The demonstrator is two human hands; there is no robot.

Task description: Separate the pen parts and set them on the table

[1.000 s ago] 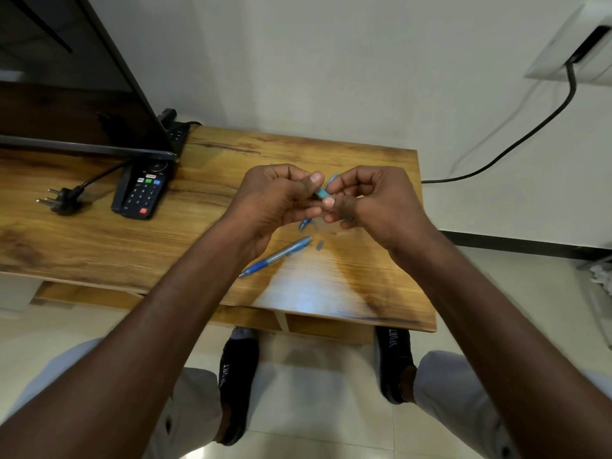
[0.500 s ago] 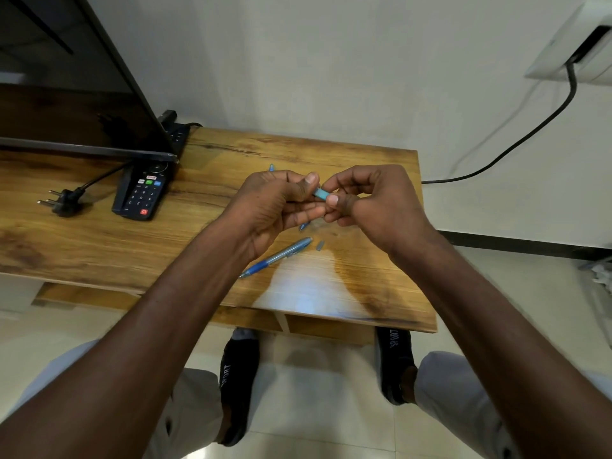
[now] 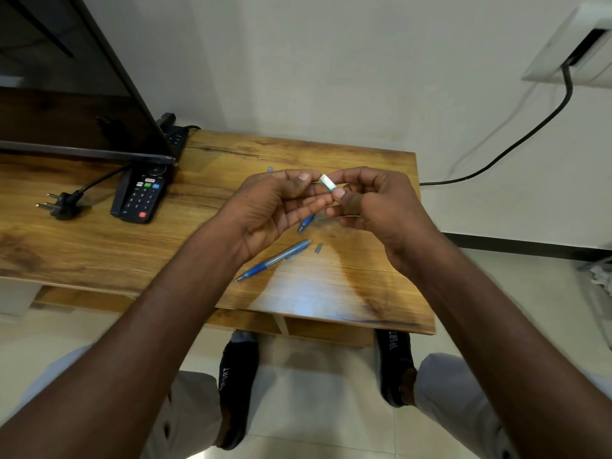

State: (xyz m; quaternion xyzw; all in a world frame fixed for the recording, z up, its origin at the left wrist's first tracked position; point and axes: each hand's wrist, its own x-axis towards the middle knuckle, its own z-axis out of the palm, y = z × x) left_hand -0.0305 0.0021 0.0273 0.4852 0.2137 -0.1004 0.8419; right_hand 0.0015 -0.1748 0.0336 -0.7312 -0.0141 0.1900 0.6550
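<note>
At the far left of the wooden table a black plug lies with its cord running toward the dark screen, and a black remote rests just under the screen's lower corner, with a power strip behind it.

Near the middle, the left hand is raised over the table with its fingers curled; a blue pen part pokes out below them, its tip pointing down toward the table, and a bit of blue shows above the knuckles. Below the hand, 1 blue pen lies flat on the table, with a small grey piece just beside its upper end.

The right hand pinches a small pale teal piece between thumb and forefinger, held up between the 2 hands and close to the left thumb; whether that thumb touches it I cannot tell. At the right a black cable runs down the wall from a white socket box.
</note>
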